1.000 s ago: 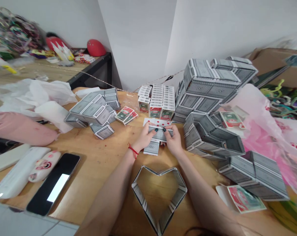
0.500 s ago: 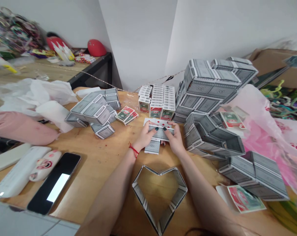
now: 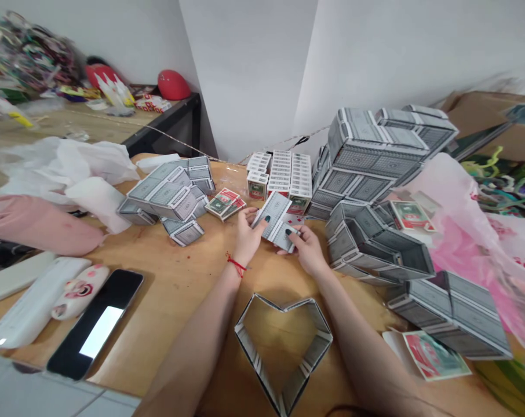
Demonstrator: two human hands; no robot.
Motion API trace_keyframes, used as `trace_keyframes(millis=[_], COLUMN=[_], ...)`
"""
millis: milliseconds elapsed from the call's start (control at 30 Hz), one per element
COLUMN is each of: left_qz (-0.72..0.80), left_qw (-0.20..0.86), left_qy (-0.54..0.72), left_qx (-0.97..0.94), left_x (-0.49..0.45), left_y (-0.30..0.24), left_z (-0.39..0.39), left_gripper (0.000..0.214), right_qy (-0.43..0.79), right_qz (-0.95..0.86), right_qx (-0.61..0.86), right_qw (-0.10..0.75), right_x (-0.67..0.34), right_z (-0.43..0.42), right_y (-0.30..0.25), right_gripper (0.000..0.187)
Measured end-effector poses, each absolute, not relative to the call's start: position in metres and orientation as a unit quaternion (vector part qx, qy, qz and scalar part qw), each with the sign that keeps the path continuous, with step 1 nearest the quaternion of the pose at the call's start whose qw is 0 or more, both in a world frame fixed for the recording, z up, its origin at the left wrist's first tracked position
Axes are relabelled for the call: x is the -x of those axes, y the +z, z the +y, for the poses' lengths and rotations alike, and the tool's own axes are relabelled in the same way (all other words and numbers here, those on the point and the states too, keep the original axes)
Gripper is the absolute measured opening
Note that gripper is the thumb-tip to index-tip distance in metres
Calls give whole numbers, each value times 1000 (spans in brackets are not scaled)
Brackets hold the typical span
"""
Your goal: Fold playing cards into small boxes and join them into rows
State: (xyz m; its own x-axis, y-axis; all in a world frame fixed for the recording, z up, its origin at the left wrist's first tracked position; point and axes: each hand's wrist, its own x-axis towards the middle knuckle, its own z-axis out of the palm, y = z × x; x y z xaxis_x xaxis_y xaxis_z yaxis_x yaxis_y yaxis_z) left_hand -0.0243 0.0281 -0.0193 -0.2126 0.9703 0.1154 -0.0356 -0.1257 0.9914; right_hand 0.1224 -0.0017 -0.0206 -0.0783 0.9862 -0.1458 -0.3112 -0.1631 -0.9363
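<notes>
Both hands grip a piece of joined playing cards (image 3: 273,220), backs facing up, tilted above the table. My left hand (image 3: 249,231) pinches its left side with the thumb on top. My right hand (image 3: 308,246) holds the lower right end, thumb pressed on the card back. Behind the right fingers, face-up playing cards (image 3: 294,219) with red diamonds lie partly hidden. Between my forearms stands a heart-shaped frame (image 3: 284,353) made of cards, open in the middle.
Rows of boxed card decks (image 3: 282,168) stand at the back. Stacked card structures (image 3: 371,150) rise at right, with an open card frame (image 3: 375,243) before them. Another card structure (image 3: 167,191) and two loose decks (image 3: 225,202) sit left. A phone (image 3: 95,324) lies near the front edge.
The card piece has been lifted off the table and turned, so it now slants from upper middle to lower right. My right hand has shifted slightly down along it.
</notes>
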Motion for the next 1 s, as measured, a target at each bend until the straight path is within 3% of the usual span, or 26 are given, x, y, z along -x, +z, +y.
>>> trace_keyframes(millis=[167, 300, 500, 1000], left_qz=[473, 489, 478, 532], left_qw=[450, 436, 515, 387], left_qy=[549, 554, 482, 424], left_qx=[-522, -513, -524, -623], left_x=[24, 24, 21, 25], left_y=[-22, -26, -31, -33], left_z=[30, 31, 27, 26], left_gripper=[30, 26, 26, 9], right_qy=[563, 592, 581, 482], right_qz=[-346, -405, -445, -538], right_qx=[449, 422, 440, 525], right_qw=[601, 554, 520, 450], right_x=[-124, -122, -121, -119], right_z=[6, 5, 2, -4], right_y=[-21, -21, -19, -15], right_gripper=[35, 32, 29, 26])
